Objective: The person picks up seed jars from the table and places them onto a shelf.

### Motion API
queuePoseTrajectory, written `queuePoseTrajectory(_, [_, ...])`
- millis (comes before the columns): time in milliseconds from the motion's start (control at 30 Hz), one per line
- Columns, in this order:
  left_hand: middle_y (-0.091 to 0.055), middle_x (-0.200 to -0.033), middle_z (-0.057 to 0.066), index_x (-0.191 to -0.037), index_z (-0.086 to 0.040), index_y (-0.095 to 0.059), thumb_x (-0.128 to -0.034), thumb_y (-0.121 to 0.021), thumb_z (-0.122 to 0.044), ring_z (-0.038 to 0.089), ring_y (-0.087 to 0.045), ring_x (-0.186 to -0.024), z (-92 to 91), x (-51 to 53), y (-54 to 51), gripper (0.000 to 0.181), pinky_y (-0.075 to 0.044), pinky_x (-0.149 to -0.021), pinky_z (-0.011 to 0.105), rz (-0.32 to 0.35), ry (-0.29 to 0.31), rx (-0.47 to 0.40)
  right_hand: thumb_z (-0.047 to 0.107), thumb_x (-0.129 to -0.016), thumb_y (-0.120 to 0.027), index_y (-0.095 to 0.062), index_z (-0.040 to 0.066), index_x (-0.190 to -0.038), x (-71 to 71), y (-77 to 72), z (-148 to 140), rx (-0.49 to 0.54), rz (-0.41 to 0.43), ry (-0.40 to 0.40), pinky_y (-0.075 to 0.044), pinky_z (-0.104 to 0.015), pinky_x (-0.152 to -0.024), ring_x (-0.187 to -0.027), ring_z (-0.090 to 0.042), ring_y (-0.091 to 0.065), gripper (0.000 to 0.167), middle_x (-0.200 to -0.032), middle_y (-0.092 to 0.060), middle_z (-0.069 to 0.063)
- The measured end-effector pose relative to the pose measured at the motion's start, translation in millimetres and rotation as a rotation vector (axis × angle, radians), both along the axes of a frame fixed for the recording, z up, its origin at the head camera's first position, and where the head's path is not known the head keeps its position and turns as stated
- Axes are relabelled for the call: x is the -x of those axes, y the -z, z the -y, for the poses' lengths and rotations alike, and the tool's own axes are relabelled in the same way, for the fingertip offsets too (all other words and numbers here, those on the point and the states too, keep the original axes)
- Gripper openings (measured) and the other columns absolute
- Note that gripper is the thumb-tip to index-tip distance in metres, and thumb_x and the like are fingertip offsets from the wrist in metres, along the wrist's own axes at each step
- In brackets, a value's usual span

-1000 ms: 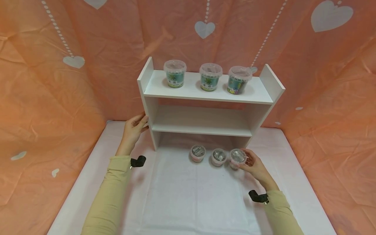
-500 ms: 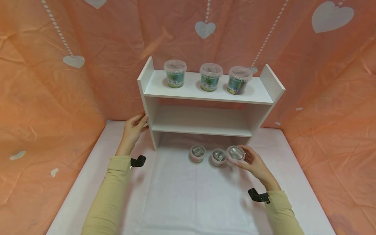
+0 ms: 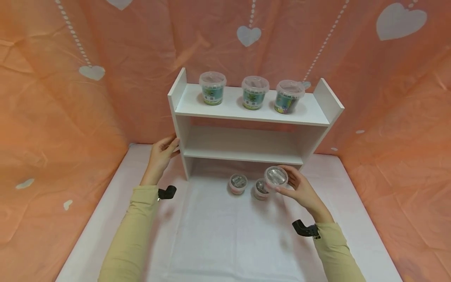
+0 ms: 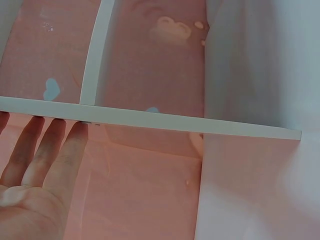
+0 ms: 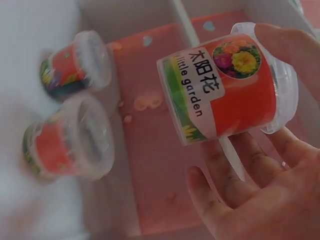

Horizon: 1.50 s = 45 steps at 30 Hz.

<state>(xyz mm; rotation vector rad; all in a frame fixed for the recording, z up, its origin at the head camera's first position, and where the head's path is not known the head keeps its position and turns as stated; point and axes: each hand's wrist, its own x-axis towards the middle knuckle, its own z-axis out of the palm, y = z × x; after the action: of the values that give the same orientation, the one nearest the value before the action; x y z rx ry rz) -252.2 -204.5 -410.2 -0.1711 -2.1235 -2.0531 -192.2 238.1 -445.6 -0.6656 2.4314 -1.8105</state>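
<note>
R hand [image 3: 303,192] pinches the lidded tub [image 3: 276,176], thumb one side, fingers the other; it's held lid-up above the tbl [image 3: 211,235], in front of the shelf unit [image 3: 243,144]. Taking that tub as clock ctr: near tub [image 3: 260,194] approx. 7–8 o'clock, far tub [image 3: 237,184] approx. 9, top-tier tubs [image 3: 253,96] 11–12. L hand [image 3: 160,158], at the unit's 8 o'clock, touches the side panel w/ fingertips, fingers fairly straight, gripping nothing. To do this well, IMO: clear the 7–8 o'clock neighbour's lid; squeeze lightly, tub level; mind the shelf edge at 12; L hand steadies, no shoving.
</note>
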Motion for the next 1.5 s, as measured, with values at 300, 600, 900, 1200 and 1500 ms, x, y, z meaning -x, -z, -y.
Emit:
queuePoseTrajectory(300, [-0.045,-0.141,0.021,-0.139,0.003,-0.046,-0.0978,-0.057,-0.02,0.035,-0.05,-0.122,-3.0,-5.3,-7.5,0.048,-0.045,-0.097,0.049,0.01,0.017,-0.009,-0.004,-0.081,-0.074,-0.043,0.0,-0.138,4.9,-20.6,23.1,0.044,-0.029,-0.052,-0.04,-0.019,-0.099,-0.119,-0.016,-0.05,0.065,-0.13,-0.051,-0.02])
queuePoseTrajectory(600, [-0.043,-0.142,0.023,-0.139,0.006,-0.044,-0.0992,-0.054,-0.013,0.038,-0.045,-0.125,-6.6,-14.2,-20.0,0.045,-0.044,-0.098,0.05,0.029,0.026,-0.019,-0.001,-0.081,-0.074,-0.044,0.004,-0.139,14.1,-43.3,49.3,0.044,-0.011,-0.031,-0.042,-0.021,-0.098,-0.118,-0.02,-0.05,0.065,-0.129,-0.052,-0.017])
queuePoseTrajectory(900, [-0.043,-0.141,0.024,-0.138,0.007,-0.044,-0.0995,-0.053,-0.011,0.038,-0.045,-0.125,-7.8,-17.1,-24.4,0.044,-0.044,-0.098,0.05,0.025,0.024,-0.026,-0.001,-0.082,-0.073,-0.044,0.005,-0.139,34.4,-63.8,70.8,0.097,-0.033,-0.067,-0.044,-0.029,-0.098,-0.116,-0.023,-0.051,0.064,-0.13,-0.052,-0.015])
queuePoseTrajectory(1200, [-0.045,-0.14,0.023,-0.138,0.006,-0.046,-0.0994,-0.053,-0.011,0.038,-0.048,-0.122,-7.8,-15.7,-23.3,0.042,-0.045,-0.097,0.05,0.019,0.022,-0.025,0.0,-0.083,-0.073,-0.043,0.001,-0.139,54.9,-78.2,87.4,0.059,-0.025,-0.073,-0.039,-0.039,-0.104,-0.119,-0.027,-0.051,0.063,-0.131,-0.053,-0.017])
queuePoseTrajectory(1500, [-0.045,-0.141,0.019,-0.139,0.002,-0.046,-0.0988,-0.055,-0.016,0.036,-0.047,-0.124,-2.0,-5.3,-8.5,0.045,-0.046,-0.097,0.047,0.029,0.016,-0.035,-0.005,-0.082,-0.071,-0.043,-0.002,-0.139,74.1,-74.2,111.3,0.057,-0.064,-0.106,-0.045,-0.039,-0.099,-0.115,-0.029,-0.053,0.064,-0.131,-0.051,-0.021])
